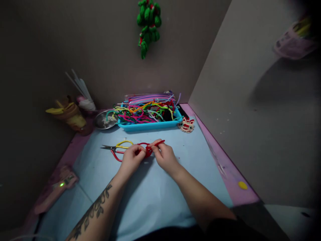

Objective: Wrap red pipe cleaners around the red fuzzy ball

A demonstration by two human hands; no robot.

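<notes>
Red pipe cleaners (148, 151), bent into a small shape, are held between my two hands above the blue cloth (152, 194). My left hand (133, 156) pinches the left side of this piece with thumb and forefinger. On the other side, my right hand (164, 155) is closed on the piece, and a straight red end sticks out past its fingers. Just left of my left hand lie scissors (113, 148) with one yellow and one red handle, blades pointing left. The exact bends of the red piece are partly hidden by my fingers.
Behind my hands stands a blue tray (150, 126) heaped with colourful pipe cleaners. A metal bowl (105, 120) and a cream-and-red crafted face (187, 125) flank it. A pink glue gun (59, 192) with a green light lies at left. Green figures (148, 23) hang above.
</notes>
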